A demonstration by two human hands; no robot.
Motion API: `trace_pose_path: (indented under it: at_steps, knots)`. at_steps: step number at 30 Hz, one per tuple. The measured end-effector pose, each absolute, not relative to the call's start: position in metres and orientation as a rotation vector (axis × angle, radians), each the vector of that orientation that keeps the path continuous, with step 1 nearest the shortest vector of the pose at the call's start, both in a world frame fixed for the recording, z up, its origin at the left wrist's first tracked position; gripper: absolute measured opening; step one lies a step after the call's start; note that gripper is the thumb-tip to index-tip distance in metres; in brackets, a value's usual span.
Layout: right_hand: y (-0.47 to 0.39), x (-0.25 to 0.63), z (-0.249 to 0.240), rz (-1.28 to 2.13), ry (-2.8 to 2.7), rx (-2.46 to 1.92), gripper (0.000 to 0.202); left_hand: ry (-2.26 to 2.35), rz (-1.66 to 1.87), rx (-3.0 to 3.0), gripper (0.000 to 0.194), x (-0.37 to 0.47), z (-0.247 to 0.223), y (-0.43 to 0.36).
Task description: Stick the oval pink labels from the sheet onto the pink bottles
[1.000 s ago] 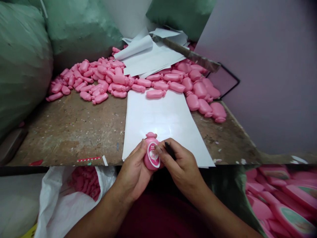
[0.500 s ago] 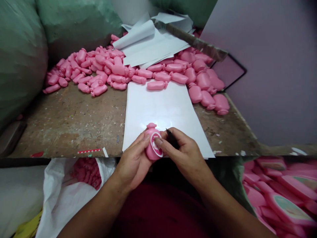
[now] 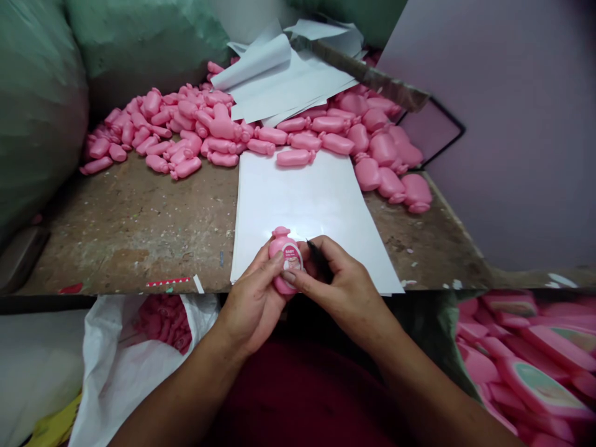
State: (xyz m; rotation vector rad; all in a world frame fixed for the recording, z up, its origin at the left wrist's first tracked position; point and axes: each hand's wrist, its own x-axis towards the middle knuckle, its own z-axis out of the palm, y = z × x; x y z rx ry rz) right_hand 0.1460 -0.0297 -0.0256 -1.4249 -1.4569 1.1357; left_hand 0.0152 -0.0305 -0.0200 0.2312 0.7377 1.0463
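Observation:
My left hand [image 3: 254,298] is closed around a small pink plastic bottle [image 3: 277,248], held upright over the table's front edge. An oval label [image 3: 292,252] with "BABY" printed on it sits on the bottle's front. The thumb of my right hand [image 3: 342,282] presses on the label's lower part. Within that hand's curled fingers is a thin black pointed tool [image 3: 318,257], its tip up and to the left; its exact kind is unclear. Beneath and beyond the hands lies a stack of white sheets [image 3: 298,198].
Many pink bottles [image 3: 223,127] are heaped at the back of the worn wooden table [image 3: 139,217], with loose white paper [image 3: 279,87] on top. A white sack [image 3: 107,372] of small pink pieces hangs front left. Larger labelled pink bottles [image 3: 535,385] fill a bag at right.
The bottle has turned slightly and moved a little up and left in my hands. My right thumb has slid from the label's middle to its lower part.

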Motion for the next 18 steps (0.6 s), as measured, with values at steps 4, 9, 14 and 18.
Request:
trace_pose_path:
  at_steps: [4, 9, 14, 18]
  knots:
    - [-0.029, 0.147, -0.023, 1.159, -1.516, -1.408, 0.016, 0.802, 1.061, 0.298, 0.039, 0.015, -0.021, -0.031]
    - [-0.034, 0.146, -0.023, 1.020, -1.610, -1.507, 0.023, 0.810, 1.104, 0.366, 0.039, 0.015, -0.023, -0.032]
    - [-0.039, 0.144, -0.027, 1.000, -1.568, -1.531, 0.045, 0.830, 1.123, 0.361, 0.040, 0.017, -0.024, -0.032]
    - [-0.036, 0.154, -0.028, 1.123, -1.444, -1.495, 0.072, 0.854, 1.095, 0.318, 0.038, 0.015, -0.021, -0.032]
